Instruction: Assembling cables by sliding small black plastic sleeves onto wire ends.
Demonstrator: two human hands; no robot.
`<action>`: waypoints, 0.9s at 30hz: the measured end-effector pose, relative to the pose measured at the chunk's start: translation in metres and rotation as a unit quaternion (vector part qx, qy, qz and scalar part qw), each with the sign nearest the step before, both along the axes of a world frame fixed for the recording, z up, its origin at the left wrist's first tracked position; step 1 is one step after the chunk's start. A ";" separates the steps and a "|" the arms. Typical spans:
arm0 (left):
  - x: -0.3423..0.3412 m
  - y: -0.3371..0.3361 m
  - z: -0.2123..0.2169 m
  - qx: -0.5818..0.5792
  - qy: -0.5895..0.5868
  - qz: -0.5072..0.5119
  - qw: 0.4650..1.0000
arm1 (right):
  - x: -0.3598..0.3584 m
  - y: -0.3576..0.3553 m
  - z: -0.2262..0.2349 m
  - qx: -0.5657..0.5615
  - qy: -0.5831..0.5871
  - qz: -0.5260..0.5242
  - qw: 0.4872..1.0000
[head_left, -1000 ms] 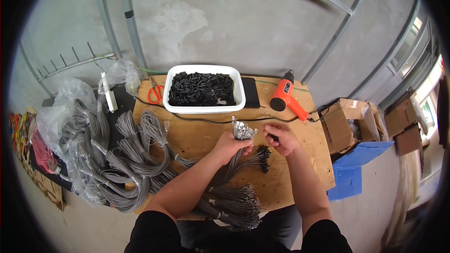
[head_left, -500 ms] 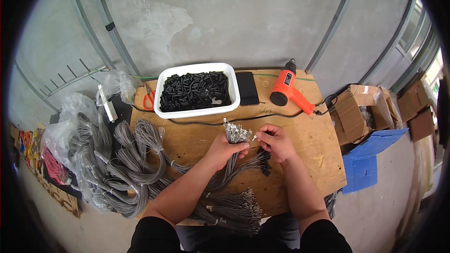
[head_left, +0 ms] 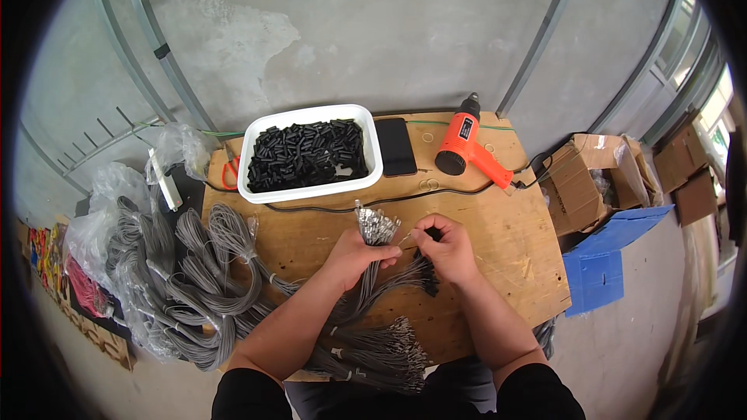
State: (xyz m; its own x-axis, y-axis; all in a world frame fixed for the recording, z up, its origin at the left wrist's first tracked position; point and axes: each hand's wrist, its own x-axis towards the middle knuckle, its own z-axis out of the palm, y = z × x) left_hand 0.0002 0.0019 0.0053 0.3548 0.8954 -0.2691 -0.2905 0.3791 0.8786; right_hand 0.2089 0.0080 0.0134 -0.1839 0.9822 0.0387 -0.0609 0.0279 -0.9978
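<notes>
My left hand [head_left: 355, 255] is closed round a bundle of grey cables, whose silver metal ends [head_left: 378, 225] stick up above the fist. To its right, my right hand [head_left: 449, 250] pinches a thin cable end [head_left: 406, 238] between thumb and fingertips, close to the left thumb. Cable ends with black sleeves [head_left: 424, 274] lie on the table just below the right hand. Nearer to me rests another tied grey bundle with metal ends [head_left: 406, 346].
A white tub [head_left: 311, 190] of short black sleeves stands at the back of the wooden table [head_left: 506, 249]. Beside it lie a black phone [head_left: 397, 148] and an orange heat gun [head_left: 467, 144] with its cord. Coiled grey cables [head_left: 226, 295] cover the left side. Cardboard boxes [head_left: 576, 194] stand at right.
The whole view has shifted slightly, moving the table's things leftward. My right hand's pinched cable end has come lower, nearer the left thumb. The left hand keeps its hold on the bundle.
</notes>
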 end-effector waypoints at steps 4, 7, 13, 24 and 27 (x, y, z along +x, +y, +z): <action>-0.002 -0.002 0.008 -0.042 0.006 0.007 0.999 | -0.005 -0.006 0.005 0.058 -0.030 -0.017 0.998; -0.003 -0.002 0.001 -0.025 -0.017 0.002 1.000 | -0.005 -0.005 0.002 0.059 -0.039 -0.018 0.997; 0.003 -0.004 -0.002 -0.007 0.007 0.047 0.999 | -0.008 -0.005 -0.004 0.094 -0.061 -0.018 0.994; 0.008 -0.004 0.000 0.035 0.029 0.082 0.996 | 0.006 0.006 0.000 -0.240 0.283 0.084 0.925; 0.011 -0.003 -0.003 0.033 0.037 0.086 0.995 | 0.019 0.013 0.002 -0.280 0.415 0.028 0.865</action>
